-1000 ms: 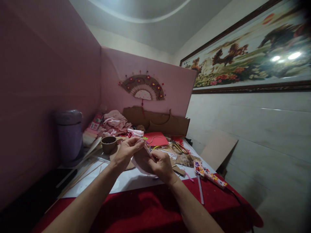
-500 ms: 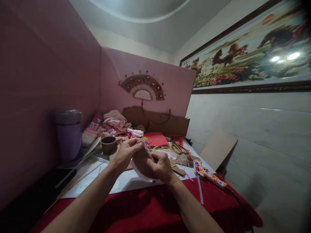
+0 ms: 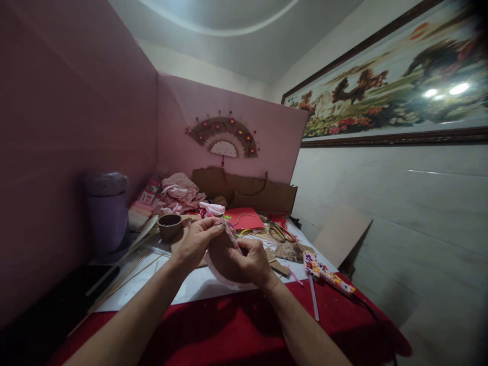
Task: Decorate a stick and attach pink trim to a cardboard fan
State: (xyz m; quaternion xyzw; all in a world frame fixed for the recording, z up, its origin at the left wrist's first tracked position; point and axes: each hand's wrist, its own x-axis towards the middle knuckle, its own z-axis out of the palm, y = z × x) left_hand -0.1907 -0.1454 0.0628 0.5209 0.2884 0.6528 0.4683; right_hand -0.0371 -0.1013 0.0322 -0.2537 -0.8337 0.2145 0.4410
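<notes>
Between my hands is a brown, rounded piece of cardboard (image 3: 221, 259) with a pale pinkish fabric edging, held tilted above the table. My left hand (image 3: 198, 239) pinches its upper edge between thumb and fingers. Lower on the right side, my right hand (image 3: 253, 259) grips the same piece, thumb lying on its brown face. The far face of the cardboard is hidden from me. Just left of my left hand stands a brown cup (image 3: 170, 227) with dark contents. Behind my hands lies a red sheet (image 3: 246, 217) with a string on it.
A glue gun with a flowered cover (image 3: 330, 277) and a glue stick lies at the right on red cloth (image 3: 213, 330). Scissors (image 3: 282, 233) rest behind. Pink cloth (image 3: 181, 190) is heaped at back left, near a purple bin (image 3: 109, 218). Thin sticks (image 3: 127, 277) lie left.
The cardboard piece has turned very slightly in my grip, its lower edging showing a little differently. Both hands stay nearly in place.
</notes>
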